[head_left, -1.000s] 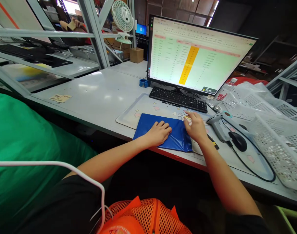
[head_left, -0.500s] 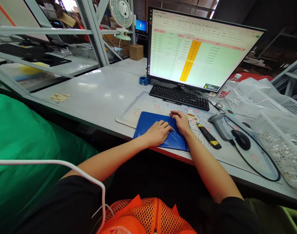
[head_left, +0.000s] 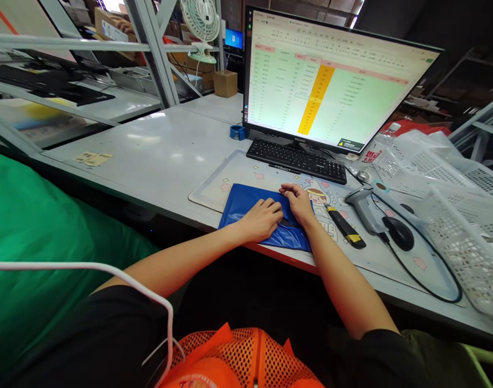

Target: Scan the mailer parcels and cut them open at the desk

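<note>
Pale grey counter (head_left: 157,156) with grey metal racking behind and to the left; a wide black-framed monitor (head_left: 343,81) showing a spreadsheet stands at the back, a black keyboard (head_left: 297,160) below it.

Item: one flat, glossy blue plastic pouch (head_left: 289,237). Position: at the counter's front edge, partly over a pale cartoon-printed mat (head_left: 214,186).

Hands: left hand (head_left: 265,216) palm down on the pouch, fingers curled; whether they pinch the film cannot be told. Right hand (head_left: 298,203) at the pouch's far right portion, fingers bent and half closed, no separate object seen in them; grip on the film not determinable.

Stage: pouch in handling, lying flat between the hands. Dark line beside the left fingers, slit or crease, cannot tell; hence opening judged at most begun. No contents visible outside; anything inside remains to come out.

Orientation: long axis runs left to right, roughly along the front edge, right end slightly nearer the body. No marking visible to fix a top; mouth end unclear.

Nearby, right: black-and-yellow utility knife (head_left: 346,227) lying apart from the hands, then a grey handheld scanner (head_left: 363,207) and a black mouse (head_left: 398,233).
</note>
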`<state>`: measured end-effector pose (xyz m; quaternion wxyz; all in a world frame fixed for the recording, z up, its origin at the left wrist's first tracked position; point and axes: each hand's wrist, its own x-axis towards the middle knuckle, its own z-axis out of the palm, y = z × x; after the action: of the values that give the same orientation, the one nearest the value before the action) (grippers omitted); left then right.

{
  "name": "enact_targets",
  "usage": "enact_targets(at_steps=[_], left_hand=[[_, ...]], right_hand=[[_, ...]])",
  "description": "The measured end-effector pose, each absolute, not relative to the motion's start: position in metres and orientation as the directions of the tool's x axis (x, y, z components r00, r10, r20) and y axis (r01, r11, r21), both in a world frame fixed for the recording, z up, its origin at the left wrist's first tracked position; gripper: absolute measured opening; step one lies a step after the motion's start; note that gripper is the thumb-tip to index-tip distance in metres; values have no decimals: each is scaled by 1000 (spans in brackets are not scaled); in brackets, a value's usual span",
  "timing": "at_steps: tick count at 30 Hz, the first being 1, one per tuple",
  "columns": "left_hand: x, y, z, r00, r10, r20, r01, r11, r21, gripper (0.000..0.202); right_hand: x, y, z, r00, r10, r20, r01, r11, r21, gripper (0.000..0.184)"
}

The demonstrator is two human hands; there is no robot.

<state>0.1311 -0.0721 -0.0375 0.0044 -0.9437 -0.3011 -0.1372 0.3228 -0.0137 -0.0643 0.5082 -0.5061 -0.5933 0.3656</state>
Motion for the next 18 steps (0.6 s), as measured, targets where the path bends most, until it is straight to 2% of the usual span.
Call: enact_targets(at_steps=[6, 11, 18], left_hand=[[123, -73, -33, 836, 489, 249, 473, -872, 126, 24], [124, -73, -32, 785, 582, 212, 549, -812, 196, 22], [135, -77, -31, 784, 596, 175, 597, -801, 51, 33]], right_hand=[[324, -14, -65, 8, 970, 243, 203, 237, -950, 31], [327, -17, -64, -57, 963, 263, 202, 270, -942, 35], [327, -13, -67, -56, 962, 267, 227, 273, -935, 34]])
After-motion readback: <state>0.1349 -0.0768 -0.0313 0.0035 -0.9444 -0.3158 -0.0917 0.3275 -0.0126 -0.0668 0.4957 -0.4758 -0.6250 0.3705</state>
